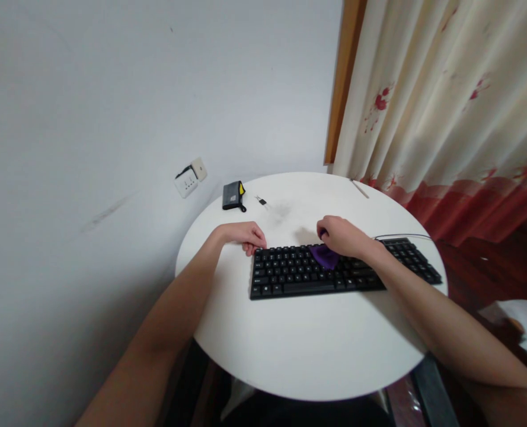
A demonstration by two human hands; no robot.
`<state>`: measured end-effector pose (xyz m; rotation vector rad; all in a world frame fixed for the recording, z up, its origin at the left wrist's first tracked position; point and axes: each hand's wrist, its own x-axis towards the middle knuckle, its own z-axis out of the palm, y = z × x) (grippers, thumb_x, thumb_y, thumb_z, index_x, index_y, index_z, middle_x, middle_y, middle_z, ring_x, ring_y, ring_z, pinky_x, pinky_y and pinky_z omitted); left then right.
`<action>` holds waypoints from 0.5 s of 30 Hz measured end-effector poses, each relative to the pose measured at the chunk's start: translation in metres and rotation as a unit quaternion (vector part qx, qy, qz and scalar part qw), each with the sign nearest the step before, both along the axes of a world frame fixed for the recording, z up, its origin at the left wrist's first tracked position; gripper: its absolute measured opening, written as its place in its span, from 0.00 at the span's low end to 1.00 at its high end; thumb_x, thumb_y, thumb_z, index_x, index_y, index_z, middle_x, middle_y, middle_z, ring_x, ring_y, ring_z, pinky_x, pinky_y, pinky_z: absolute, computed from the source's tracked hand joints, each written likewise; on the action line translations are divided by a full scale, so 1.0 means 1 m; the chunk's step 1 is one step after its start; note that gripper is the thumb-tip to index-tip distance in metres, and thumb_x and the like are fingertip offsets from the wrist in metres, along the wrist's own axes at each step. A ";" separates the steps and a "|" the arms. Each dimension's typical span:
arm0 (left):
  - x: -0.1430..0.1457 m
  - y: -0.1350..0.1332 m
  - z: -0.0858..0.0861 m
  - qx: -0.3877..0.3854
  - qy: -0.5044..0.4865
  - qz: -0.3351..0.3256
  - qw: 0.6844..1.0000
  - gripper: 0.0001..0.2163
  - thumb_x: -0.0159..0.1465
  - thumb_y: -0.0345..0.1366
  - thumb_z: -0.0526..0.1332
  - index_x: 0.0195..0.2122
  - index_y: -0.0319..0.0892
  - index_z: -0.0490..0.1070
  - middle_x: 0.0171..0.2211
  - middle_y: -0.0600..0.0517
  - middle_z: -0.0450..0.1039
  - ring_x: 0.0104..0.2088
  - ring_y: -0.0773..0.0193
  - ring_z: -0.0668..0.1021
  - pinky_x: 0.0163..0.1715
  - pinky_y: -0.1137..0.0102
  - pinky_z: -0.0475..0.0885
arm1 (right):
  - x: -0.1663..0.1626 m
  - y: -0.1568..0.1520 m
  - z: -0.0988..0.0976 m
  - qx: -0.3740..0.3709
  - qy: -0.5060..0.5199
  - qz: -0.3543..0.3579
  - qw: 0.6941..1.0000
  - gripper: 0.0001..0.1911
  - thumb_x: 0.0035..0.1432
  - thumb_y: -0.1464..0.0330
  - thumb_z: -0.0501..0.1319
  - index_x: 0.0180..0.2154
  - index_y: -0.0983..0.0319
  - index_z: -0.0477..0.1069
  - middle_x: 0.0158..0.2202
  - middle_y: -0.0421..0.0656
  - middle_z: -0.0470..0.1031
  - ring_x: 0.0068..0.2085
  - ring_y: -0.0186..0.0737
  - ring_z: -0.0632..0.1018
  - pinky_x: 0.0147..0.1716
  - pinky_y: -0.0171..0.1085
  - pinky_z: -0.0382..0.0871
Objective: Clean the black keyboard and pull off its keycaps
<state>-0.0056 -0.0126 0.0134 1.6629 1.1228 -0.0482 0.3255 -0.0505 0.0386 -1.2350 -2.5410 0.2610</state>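
One purple cloth [324, 257] is held by the right hand [341, 235] on the keyboard [307, 287], whose far left corner is touched by the left hand [246, 233], grip unclear.

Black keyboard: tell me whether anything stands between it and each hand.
The purple cloth gripped by the right hand comes between it and the keyboard. Nothing visible stands between the left hand and the keyboard's far left corner.

a bunched purple cloth [325, 257] drapes over a flat black keyboard [305, 288].
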 end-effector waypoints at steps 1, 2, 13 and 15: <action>0.000 0.000 0.000 0.001 0.001 0.000 1.000 0.18 0.56 0.49 0.68 0.38 0.38 0.79 0.25 0.47 0.79 0.23 0.65 0.79 0.25 0.75 0.71 | 0.003 0.002 -0.001 -0.007 -0.017 -0.003 1.000 0.11 0.50 0.79 0.54 0.29 0.63 0.73 0.33 0.48 0.76 0.34 0.42 0.73 0.34 0.38 0.61; 0.000 0.000 0.000 0.002 0.002 0.000 1.000 0.18 0.56 0.49 0.68 0.38 0.39 0.79 0.25 0.47 0.79 0.23 0.65 0.79 0.25 0.74 0.71 | 0.004 0.002 -0.002 -0.015 -0.028 0.006 0.999 0.11 0.50 0.79 0.54 0.28 0.62 0.73 0.32 0.48 0.76 0.34 0.42 0.73 0.33 0.38 0.61; -0.002 0.001 -0.003 0.004 0.005 0.001 1.000 0.16 0.58 0.48 0.67 0.38 0.39 0.79 0.24 0.48 0.79 0.23 0.65 0.79 0.24 0.75 0.71 | -0.049 -0.070 0.000 -0.118 0.024 0.322 0.939 0.12 0.50 0.81 0.54 0.30 0.64 0.74 0.34 0.45 0.74 0.33 0.36 0.71 0.36 0.34 0.65; -0.002 0.002 -0.003 0.005 0.006 0.003 1.000 0.16 0.58 0.48 0.67 0.38 0.39 0.79 0.24 0.48 0.79 0.23 0.65 0.79 0.24 0.75 0.71 | -0.052 -0.074 0.002 -0.148 0.041 0.369 0.916 0.12 0.51 0.81 0.54 0.31 0.64 0.74 0.35 0.44 0.74 0.33 0.35 0.72 0.37 0.33 0.66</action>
